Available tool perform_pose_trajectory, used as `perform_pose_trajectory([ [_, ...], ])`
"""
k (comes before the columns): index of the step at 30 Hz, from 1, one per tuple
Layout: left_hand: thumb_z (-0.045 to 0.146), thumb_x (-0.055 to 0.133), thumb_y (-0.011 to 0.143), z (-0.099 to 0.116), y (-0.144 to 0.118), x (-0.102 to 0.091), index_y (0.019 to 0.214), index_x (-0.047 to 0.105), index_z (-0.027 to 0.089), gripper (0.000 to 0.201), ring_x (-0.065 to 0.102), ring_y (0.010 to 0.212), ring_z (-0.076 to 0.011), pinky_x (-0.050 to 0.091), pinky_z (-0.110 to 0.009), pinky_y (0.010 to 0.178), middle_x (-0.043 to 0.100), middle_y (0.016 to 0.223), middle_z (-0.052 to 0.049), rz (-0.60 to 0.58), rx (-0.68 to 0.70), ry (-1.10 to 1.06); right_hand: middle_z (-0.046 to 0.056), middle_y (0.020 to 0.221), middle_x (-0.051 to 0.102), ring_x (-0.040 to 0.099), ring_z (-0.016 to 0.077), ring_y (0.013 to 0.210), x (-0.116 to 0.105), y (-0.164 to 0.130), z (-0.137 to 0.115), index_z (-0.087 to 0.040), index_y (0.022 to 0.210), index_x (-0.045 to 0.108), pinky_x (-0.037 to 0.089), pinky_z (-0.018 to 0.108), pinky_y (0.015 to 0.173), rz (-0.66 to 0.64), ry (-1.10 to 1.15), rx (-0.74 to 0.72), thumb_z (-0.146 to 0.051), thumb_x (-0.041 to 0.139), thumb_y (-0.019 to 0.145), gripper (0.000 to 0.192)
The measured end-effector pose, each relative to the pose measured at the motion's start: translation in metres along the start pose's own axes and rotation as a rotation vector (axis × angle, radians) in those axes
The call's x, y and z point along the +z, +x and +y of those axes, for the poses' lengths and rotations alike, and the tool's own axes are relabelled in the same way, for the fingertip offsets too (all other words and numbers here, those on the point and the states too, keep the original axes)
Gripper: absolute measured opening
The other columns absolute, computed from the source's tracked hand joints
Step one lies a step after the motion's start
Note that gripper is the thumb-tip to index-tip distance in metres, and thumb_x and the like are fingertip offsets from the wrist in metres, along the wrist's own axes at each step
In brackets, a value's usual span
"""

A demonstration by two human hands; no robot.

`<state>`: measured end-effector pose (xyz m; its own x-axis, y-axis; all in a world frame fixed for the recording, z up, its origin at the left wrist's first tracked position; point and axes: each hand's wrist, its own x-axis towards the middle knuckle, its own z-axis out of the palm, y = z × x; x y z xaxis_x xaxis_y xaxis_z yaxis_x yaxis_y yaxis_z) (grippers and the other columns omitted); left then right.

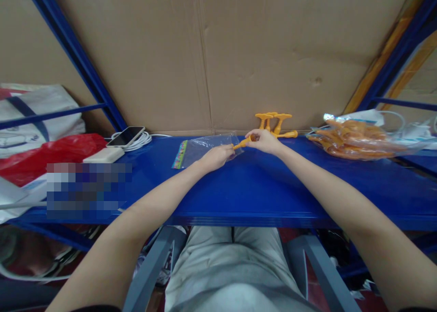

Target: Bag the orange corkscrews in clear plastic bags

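My left hand (217, 157) is closed on the narrow end of an orange-yellow plastic piece (243, 143). Around the wider end of the same piece, the fingers of my right hand (265, 141) are closed. The piece slants up to the right between both hands, just above the table. Behind and partly under my left hand lies a clear plastic bag (201, 146) with a colourful printed strip along its left end. Just beyond my right hand are several orange-yellow T-handled plastic pieces (282, 117), partly hidden by it, with one lying on its side.
On the blue table (239, 191), a clear bag of orange pieces (357, 139) sits at right. At left are a phone (127, 136) on a coiled white cable, a white box (104, 155) and a red plastic bag (64, 150). Cardboard (239, 52) stands behind, between blue posts.
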<state>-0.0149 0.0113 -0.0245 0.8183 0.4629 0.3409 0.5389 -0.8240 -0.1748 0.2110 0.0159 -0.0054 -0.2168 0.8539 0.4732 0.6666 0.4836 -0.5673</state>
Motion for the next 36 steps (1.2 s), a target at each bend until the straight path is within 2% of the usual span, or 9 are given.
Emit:
perform_pose_trajectory([
  [5,0.015,0.039,0.097,0.004,0.000,0.002,0.098,0.067,0.016,0.028,0.066,0.104,-0.0192,0.052,-0.033,0.092,0.069,0.110,-0.011,0.045,0.071,-0.008,0.002,0.072,0.064,0.055,0.0146,0.067,0.000,0.000,0.002,-0.014,0.085,0.069,0.045,0.028,0.064,0.049,0.025,0.059,-0.030,0.071,0.068,0.024],
  [10,0.019,0.035,0.100,0.009,0.000,0.003,0.110,0.066,0.018,0.033,0.063,0.114,-0.0191,0.052,-0.035,0.098,0.068,0.119,-0.010,0.105,0.137,-0.024,0.002,0.077,0.068,0.060,0.0134,0.070,0.005,-0.001,0.005,-0.015,0.086,0.069,0.051,0.028,0.069,-0.155,0.270,0.045,-0.030,0.075,0.065,0.026],
  [14,0.020,0.033,0.101,0.012,-0.001,0.003,0.113,0.066,0.018,0.035,0.062,0.118,-0.0190,0.051,-0.036,0.101,0.068,0.123,-0.011,0.144,0.163,-0.011,0.001,0.076,0.069,0.060,0.0121,0.068,0.006,-0.004,0.002,-0.016,0.087,0.070,0.051,0.027,0.069,-0.298,0.308,0.075,-0.027,0.074,0.064,0.025],
  [16,0.021,0.033,0.101,0.014,-0.001,0.003,0.115,0.066,0.018,0.035,0.061,0.119,-0.0191,0.051,-0.038,0.102,0.068,0.124,-0.011,0.139,0.170,-0.006,0.001,0.075,0.069,0.060,0.0120,0.067,0.005,-0.005,0.001,-0.015,0.087,0.072,0.051,0.027,0.069,-0.324,0.262,0.065,-0.027,0.073,0.065,0.025],
  [20,0.021,0.034,0.101,0.016,-0.001,0.004,0.116,0.066,0.018,0.036,0.058,0.124,-0.0199,0.050,-0.040,0.105,0.066,0.128,-0.012,0.134,0.185,-0.017,0.001,0.081,0.072,0.062,0.0133,0.072,0.006,-0.004,0.000,-0.015,0.087,0.074,0.051,0.028,0.072,-0.282,0.201,-0.035,-0.025,0.071,0.065,0.025],
  [23,0.021,0.033,0.101,0.017,-0.001,0.003,0.113,0.066,0.017,0.035,0.060,0.122,-0.0204,0.051,-0.040,0.103,0.067,0.126,-0.012,0.157,0.211,-0.010,0.001,0.076,0.071,0.062,0.0125,0.068,0.010,-0.005,0.002,-0.015,0.089,0.075,0.052,0.025,0.066,-0.304,0.265,-0.020,-0.025,0.071,0.064,0.027],
  [28,0.020,0.033,0.100,0.017,0.001,0.002,0.114,0.065,0.019,0.035,0.063,0.115,-0.0195,0.053,-0.038,0.098,0.069,0.119,-0.011,0.191,0.245,0.009,-0.002,0.060,0.065,0.057,0.0094,0.050,0.019,-0.012,0.000,-0.015,0.100,0.076,0.048,0.019,0.046,-0.386,0.406,0.139,-0.025,0.075,0.066,0.035],
  [32,0.019,0.039,0.096,0.011,0.001,-0.001,0.118,0.063,0.017,0.033,0.063,0.112,-0.0216,0.051,-0.039,0.096,0.068,0.118,-0.013,0.248,0.113,0.030,0.000,0.064,0.066,0.056,0.0094,0.046,0.024,-0.015,-0.009,-0.016,0.102,0.076,0.048,0.020,0.038,-0.268,0.478,0.194,-0.030,0.082,0.065,0.040],
  [36,0.020,0.039,0.094,-0.001,-0.001,-0.007,0.121,0.061,0.017,0.035,0.059,0.116,-0.0254,0.045,-0.044,0.101,0.066,0.121,-0.014,0.294,-0.189,0.015,0.001,0.062,0.065,0.056,0.0099,0.045,0.026,-0.015,-0.013,-0.014,0.107,0.073,0.050,0.021,0.035,-0.091,0.541,0.272,-0.028,0.082,0.070,0.041],
])
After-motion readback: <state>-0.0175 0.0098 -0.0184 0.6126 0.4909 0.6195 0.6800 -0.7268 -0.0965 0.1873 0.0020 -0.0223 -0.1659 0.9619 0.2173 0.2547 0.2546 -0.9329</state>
